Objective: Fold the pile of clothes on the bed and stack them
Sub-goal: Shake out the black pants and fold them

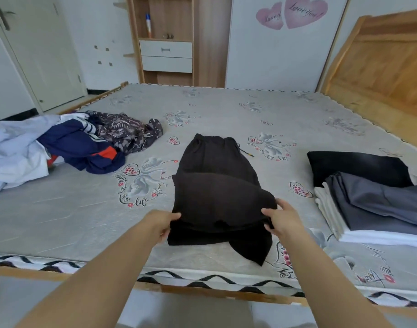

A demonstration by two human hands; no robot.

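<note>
— Black trousers (217, 159) were what you had in hand, weren't they? How was your grip?

— Your left hand (163, 223) and right hand (279, 221) each pinched a side of the raised fold, fingers curled into the cloth, lifting the leg end up over the lower half. The waistband lay flat on the mattress (226, 107), farther from you.

— What would have made that fold good?

— You needed both hands level, I'd judge, and the edge carried straight toward the waistband; one loose corner sagged near the bed's front edge, so it wanted tucking first.

— And then?

— The folded stack (380, 202) sat to your right, the unfolded pile (79, 143) well apart on your left.
</note>
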